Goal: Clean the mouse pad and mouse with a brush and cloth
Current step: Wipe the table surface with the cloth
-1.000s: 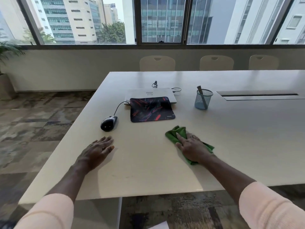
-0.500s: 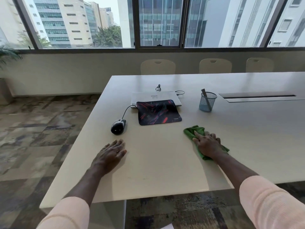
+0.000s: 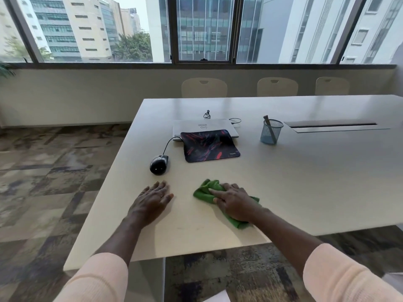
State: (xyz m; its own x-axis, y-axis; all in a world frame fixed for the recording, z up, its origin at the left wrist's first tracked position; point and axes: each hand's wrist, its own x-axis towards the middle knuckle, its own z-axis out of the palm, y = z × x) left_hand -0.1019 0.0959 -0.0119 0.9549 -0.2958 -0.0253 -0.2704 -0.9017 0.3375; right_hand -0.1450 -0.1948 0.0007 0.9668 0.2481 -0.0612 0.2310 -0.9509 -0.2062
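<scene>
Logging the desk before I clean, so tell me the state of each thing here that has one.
Laptop: lid closed.
Mouse pad: flat, overlapping the laptop.
Mouse: on the table, cabled, untouched.
Cloth: crumpled, under the right hand.
Brush: standing in the mesh cup.
Left hand: flat on the table, empty.
Right hand: pressing the cloth.

Office meeting room, long conference table (image 3: 305, 182), chairs (image 3: 204, 87), city windows (image 3: 205, 29)
</scene>
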